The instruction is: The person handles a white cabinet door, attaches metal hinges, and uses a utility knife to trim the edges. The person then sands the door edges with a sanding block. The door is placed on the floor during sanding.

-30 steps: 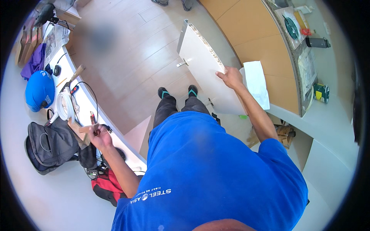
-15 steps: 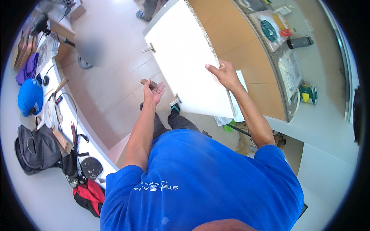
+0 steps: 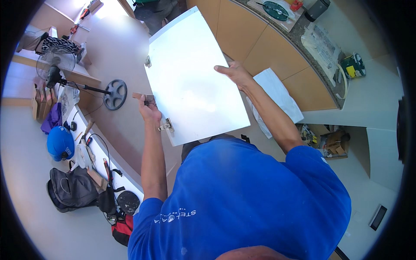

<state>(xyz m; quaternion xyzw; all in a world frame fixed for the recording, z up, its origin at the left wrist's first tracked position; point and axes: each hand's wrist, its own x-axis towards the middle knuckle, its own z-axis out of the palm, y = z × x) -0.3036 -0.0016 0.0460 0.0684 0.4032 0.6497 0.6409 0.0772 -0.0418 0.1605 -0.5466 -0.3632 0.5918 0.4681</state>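
Observation:
A white cabinet door [image 3: 197,82] is held up in front of me. Along its left edge sit two metal hinges, an upper hinge [image 3: 148,61] and a lower hinge [image 3: 166,125]. My right hand [image 3: 236,74] grips the door's right edge, thumb on the white face and fingers behind. Beside the left edge, between the hinges, my left hand [image 3: 150,112] is closed around a small brown block [image 3: 138,95]. Its fingers are partly hidden, so I cannot tell whether they also touch the door.
Wooden cabinets [image 3: 247,34] carry a stone countertop [image 3: 318,65] on the right. A white sheet [image 3: 277,97] lies below them. On the left stand a fan base [image 3: 115,94] and a white ledge [image 3: 113,151] with tools, a blue helmet-like object [image 3: 60,143] and a backpack [image 3: 71,188]. Another person [image 3: 158,15] stands beyond the door.
The door has swung more upright and come left, against my left hand's side. My left hand, more open before, has closed on the block. The view has shifted, showing more fan.

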